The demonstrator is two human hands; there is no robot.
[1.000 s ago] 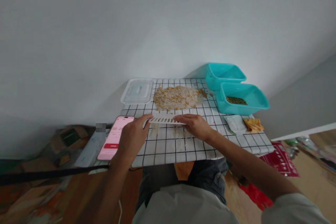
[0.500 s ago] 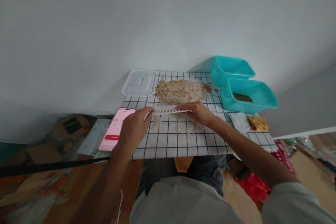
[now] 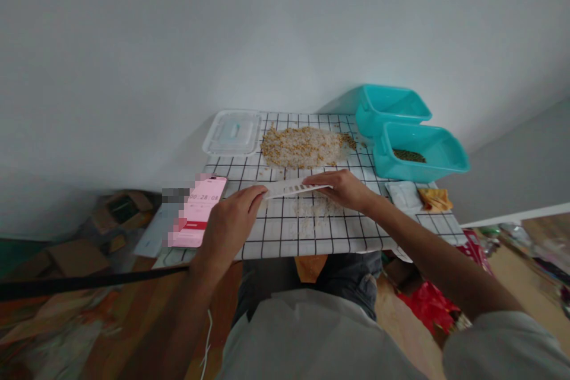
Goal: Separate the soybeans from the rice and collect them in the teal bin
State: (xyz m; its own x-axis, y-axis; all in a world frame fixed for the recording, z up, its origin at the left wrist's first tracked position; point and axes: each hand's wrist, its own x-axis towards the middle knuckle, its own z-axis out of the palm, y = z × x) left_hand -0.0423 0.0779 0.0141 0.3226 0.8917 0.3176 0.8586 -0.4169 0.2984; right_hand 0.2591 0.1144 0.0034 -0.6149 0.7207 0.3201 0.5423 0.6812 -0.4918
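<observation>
Both hands hold a flat white slotted sieve (image 3: 294,188) just above the checked tablecloth (image 3: 312,237). My left hand (image 3: 231,222) pinches its left end and my right hand (image 3: 345,189) grips its right end. The sieve is tilted a little, left end lower. Fine white grains (image 3: 312,211) lie scattered on the cloth under it. Beyond the sieve sits a heap of mixed white and yellow grains (image 3: 303,146).
A clear plastic lid (image 3: 232,132) lies at the table's back left. Two turquoise tubs stand at the back right, the nearer tub (image 3: 418,151) holding green grains. A pink phone (image 3: 198,211) rests at the table's left edge. White and orange packets (image 3: 421,197) lie right.
The sieve has moved slightly away from me and tilted, with both hands still on it. More fine grains lie on the cloth below. My view has shifted a little.
</observation>
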